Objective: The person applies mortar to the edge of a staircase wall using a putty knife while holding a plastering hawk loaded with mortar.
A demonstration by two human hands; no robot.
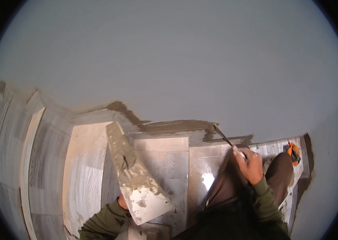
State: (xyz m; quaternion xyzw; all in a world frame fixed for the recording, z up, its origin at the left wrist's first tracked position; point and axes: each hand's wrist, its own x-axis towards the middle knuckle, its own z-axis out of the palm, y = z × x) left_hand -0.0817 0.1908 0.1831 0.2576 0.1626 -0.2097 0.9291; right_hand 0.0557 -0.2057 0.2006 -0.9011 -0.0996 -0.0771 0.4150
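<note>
My left hand (123,202) holds a long, flat plastering blade (148,203) from beneath, its fingers mostly hidden behind it. Grey-brown plaster (125,158) coats much of the blade, leaving pale bare metal at the near end. Closed round a handle, my right hand (252,165) grips a putty knife (223,135), seen nearly edge-on. Its tip meets the wall at the right part of a band of wet plaster (173,127). This dark band runs along the wall just above the stepped wood-look boards.
The smooth grey wall (185,60) fills the upper view. Wood-look steps (85,172) descend to the left, with a pale edge strip (29,160). My knee (279,172) is bent at the right, near an orange and black object (293,153). More plaster lines the right corner (308,160).
</note>
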